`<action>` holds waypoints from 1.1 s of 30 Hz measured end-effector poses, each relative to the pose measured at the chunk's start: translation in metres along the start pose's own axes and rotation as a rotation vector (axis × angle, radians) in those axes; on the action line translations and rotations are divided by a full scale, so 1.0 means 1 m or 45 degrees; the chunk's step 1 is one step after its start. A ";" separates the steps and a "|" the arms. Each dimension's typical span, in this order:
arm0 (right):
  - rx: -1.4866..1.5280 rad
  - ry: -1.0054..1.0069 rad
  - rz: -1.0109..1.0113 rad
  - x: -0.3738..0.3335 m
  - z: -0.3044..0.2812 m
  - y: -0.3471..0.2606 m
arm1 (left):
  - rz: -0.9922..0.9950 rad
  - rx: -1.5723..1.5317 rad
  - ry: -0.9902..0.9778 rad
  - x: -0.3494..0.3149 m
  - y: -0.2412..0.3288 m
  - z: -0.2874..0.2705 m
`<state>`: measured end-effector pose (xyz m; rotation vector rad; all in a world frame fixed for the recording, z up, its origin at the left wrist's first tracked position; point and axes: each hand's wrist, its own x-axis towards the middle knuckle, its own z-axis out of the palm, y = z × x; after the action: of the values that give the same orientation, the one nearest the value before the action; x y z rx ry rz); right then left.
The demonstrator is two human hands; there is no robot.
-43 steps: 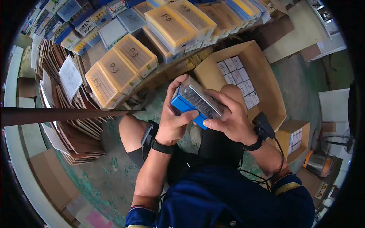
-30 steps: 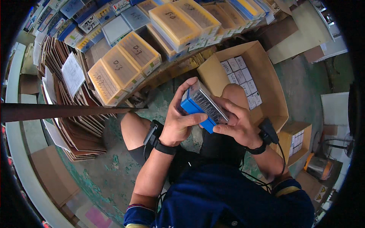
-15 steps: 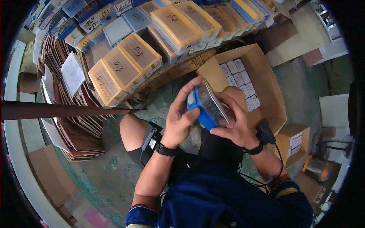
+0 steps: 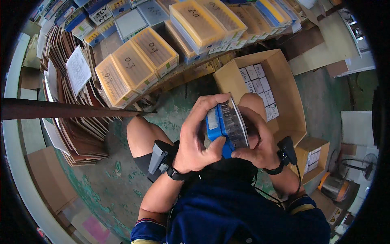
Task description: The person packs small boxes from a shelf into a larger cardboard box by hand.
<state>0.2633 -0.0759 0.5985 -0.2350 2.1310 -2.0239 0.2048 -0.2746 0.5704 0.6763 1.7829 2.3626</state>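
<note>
Between my two hands is a small plastic case (image 4: pixel 215 124) with a blue base and a clear cover. It is tilted on edge above my lap. My left hand (image 4: pixel 196 140) grips the blue side, with its thumb on the lower edge and its fingers over the top. My right hand (image 4: pixel 263 140) is wrapped around the clear side, with its thumb near the bottom corner. Rows of thin dark items show faintly through the cover, too indistinct to name. Part of the case is hidden by my fingers.
An open cardboard box (image 4: pixel 291 93) holding small white boxes (image 4: pixel 260 87) stands at right, a smaller carton (image 4: pixel 321 162) nearer. Yellow-lidded cases (image 4: pixel 134 67) crowd the bench ahead. Stacked boards (image 4: pixel 77 134) and a dark metal bar (image 4: pixel 73 110) are at left.
Both hands have brought the case slightly nearer and to the right. It has turned a little, and the blue side now stands more upright. My view has shifted slightly.
</note>
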 end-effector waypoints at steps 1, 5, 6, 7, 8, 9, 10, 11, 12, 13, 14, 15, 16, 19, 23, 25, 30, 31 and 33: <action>0.028 0.000 0.003 -0.001 0.001 -0.001 | 0.000 0.000 0.002 -0.001 0.000 0.001; 0.131 0.028 0.023 -0.007 0.002 0.008 | -0.076 -0.011 0.140 -0.009 -0.002 0.009; 0.131 0.017 0.067 -0.009 0.001 0.006 | -0.090 -0.064 0.185 -0.009 -0.004 0.010; 0.130 0.006 0.111 -0.009 0.000 0.006 | -0.089 -0.063 0.188 -0.010 -0.003 0.011; 0.129 0.003 0.111 -0.009 0.000 0.008 | -0.091 -0.066 0.195 -0.010 -0.002 0.012; 0.150 0.031 0.083 -0.010 0.000 0.011 | -0.097 -0.068 0.199 -0.010 -0.001 0.012; 0.171 0.060 0.055 -0.011 0.001 0.013 | -0.101 -0.067 0.199 -0.011 -0.001 0.012; 0.174 0.061 0.058 -0.012 0.002 0.012 | -0.139 -0.071 0.189 -0.011 0.000 0.012; 0.266 0.085 0.108 -0.012 0.004 0.009 | -0.174 -0.077 0.179 -0.010 0.000 0.012; 0.357 0.108 0.158 -0.012 0.005 0.008 | -0.174 -0.079 0.179 -0.011 0.000 0.011; 0.356 0.109 0.158 -0.012 0.007 0.010 | -0.207 -0.116 0.165 -0.011 0.000 0.010; 0.434 0.124 0.144 -0.012 0.009 0.013 | -0.239 -0.152 0.151 -0.011 0.000 0.009; 0.511 0.138 0.129 -0.012 0.010 0.015 | -0.237 -0.152 0.150 -0.011 -0.001 0.008; 0.357 0.162 0.121 -0.009 0.011 0.015 | -0.302 -0.382 0.133 -0.012 -0.005 0.007; 0.387 0.223 0.119 -0.014 0.014 0.013 | -0.338 -0.343 0.093 -0.010 -0.002 0.006; 0.262 0.178 0.134 -0.017 0.012 0.016 | -0.378 -0.346 0.065 -0.010 -0.002 0.005; 0.261 0.209 0.133 -0.024 0.014 0.023 | -0.451 -0.367 0.069 -0.013 -0.008 0.006; 0.219 0.188 0.127 -0.024 0.013 0.024 | -0.452 -0.367 0.069 -0.012 -0.008 0.007; 0.147 0.185 0.122 -0.022 0.012 0.021 | -0.486 -0.567 0.163 -0.011 -0.009 0.009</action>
<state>0.2877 -0.0808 0.5775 0.0321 2.0534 -2.1588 0.2168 -0.2672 0.5606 0.1162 1.2104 2.4355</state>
